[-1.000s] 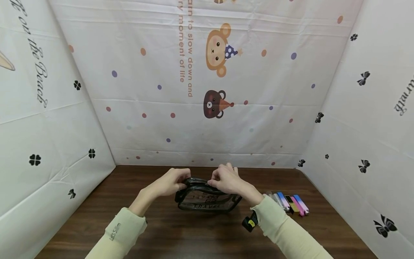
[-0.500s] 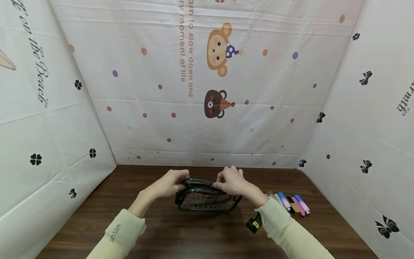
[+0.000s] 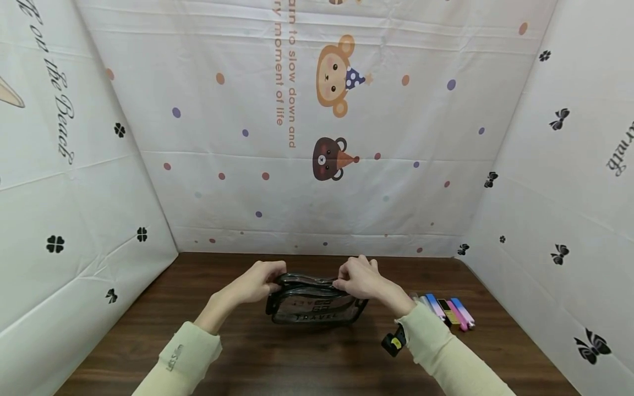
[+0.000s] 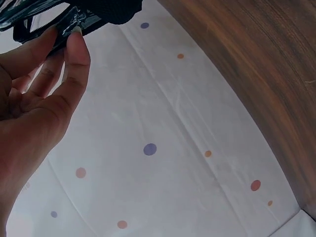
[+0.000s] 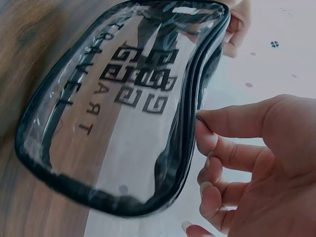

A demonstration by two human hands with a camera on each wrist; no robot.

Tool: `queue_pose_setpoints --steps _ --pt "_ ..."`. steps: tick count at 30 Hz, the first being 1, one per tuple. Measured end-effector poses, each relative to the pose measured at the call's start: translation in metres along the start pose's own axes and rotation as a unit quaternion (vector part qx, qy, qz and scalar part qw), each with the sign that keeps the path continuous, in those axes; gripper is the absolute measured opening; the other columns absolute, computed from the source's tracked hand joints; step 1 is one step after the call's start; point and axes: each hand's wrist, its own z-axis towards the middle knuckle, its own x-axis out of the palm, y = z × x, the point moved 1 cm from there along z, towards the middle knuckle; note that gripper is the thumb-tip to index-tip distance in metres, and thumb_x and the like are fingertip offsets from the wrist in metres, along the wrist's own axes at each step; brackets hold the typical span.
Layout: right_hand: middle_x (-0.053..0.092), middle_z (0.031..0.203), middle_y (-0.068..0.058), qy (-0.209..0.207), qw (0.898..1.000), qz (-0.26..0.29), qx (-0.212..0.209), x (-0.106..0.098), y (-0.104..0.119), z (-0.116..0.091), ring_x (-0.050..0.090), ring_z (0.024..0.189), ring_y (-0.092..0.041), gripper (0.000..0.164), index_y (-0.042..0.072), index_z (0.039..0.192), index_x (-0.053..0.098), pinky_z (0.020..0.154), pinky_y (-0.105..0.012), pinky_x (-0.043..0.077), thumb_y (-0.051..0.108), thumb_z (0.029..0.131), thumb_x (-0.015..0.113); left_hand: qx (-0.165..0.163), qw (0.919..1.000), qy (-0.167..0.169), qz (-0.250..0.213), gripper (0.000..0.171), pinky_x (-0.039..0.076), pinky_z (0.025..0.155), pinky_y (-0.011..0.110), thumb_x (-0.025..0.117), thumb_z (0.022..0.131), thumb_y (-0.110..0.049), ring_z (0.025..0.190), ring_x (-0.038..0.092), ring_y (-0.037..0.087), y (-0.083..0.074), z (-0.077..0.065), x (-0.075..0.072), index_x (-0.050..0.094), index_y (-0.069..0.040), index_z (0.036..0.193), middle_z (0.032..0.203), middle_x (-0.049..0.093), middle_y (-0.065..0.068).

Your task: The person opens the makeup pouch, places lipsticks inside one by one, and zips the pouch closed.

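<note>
Pouch (image 3: 317, 309), right hand (image 3: 364, 279) farther right

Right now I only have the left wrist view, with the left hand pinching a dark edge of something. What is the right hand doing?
Observer: In the right wrist view, the right hand pinches a small dark tab at the edge of a clear, black-trimmed bag.
Operator: Is anything printed on its side?
Observer: Yes, the word TRAVEL is legible in the head view.
Operator: Anything else on the table?
Observer: Yes, slim items, some blue, pink and gold, lie side by side to the right of both hands.
</note>
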Motion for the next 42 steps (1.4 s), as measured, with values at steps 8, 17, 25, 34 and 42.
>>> queue_pose_setpoints --steps 8,17,25,34,42 --pt "0.043 0.055 0.006 0.012 1.0 0.009 0.027 -0.003 -0.013 -0.002 0.036 0.072 -0.02 0.041 0.017 0.054 0.05 0.071 -0.038 0.016 0.02 0.092 0.065 -0.013 0.9999 0.005 -0.005 0.019 0.029 0.059 0.023 0.063 0.087 0.006 0.058 0.029 0.005 0.01 -0.006 0.001 0.051 -0.009 0.083 0.065 0.036 -0.004" --pt "0.043 0.055 0.006 0.009 0.999 0.017 0.042 -0.006 -0.018 -0.002 0.037 0.074 -0.02 0.04 0.016 0.055 0.05 0.074 -0.041 0.017 0.02 0.092 0.065 -0.013 0.9999 0.007 -0.006 0.02 0.029 0.059 0.023 0.063 0.086 0.007 0.058 0.03 0.006 0.013 -0.005 0.002 0.052 -0.009 0.083 0.064 0.039 -0.003" --pt "0.042 0.052 0.006 0.009 0.999 0.014 0.048 -0.009 -0.021 -0.003 0.038 0.067 -0.017 0.04 0.016 0.055 0.05 0.072 -0.038 0.018 0.02 0.092 0.065 -0.015 0.9999 -0.002 -0.002 0.021 0.03 0.058 0.021 0.063 0.085 0.008 0.058 0.031 0.005 0.015 -0.006 0.004 0.052 -0.01 0.082 0.064 0.039 -0.004" --pt "0.048 0.053 0.007 0.009 0.998 0.017 0.056 -0.013 -0.027 -0.006 0.039 0.058 -0.014 0.038 0.014 0.056 0.054 0.073 -0.037 0.02 0.019 0.092 0.064 -0.01 0.9998 -0.016 0.006 0.021 0.032 0.058 0.021 0.064 0.083 0.008 0.06 0.035 0.005 0.02 -0.009 0.004 0.055 -0.01 0.082 0.064 0.046 -0.003" --pt "0.047 0.054 0.007 0.016 0.997 0.031 0.075 -0.013 -0.038 -0.009 0.039 0.056 -0.012 0.036 0.015 0.058 0.055 0.071 -0.036 0.021 0.02 0.093 0.062 -0.02 0.9997 -0.013 -0.003 0.025 0.031 0.055 0.02 0.06 0.08 0.014 0.058 0.036 0.006 0.03 -0.013 0.005 0.053 -0.01 0.081 0.064 0.044 -0.003"
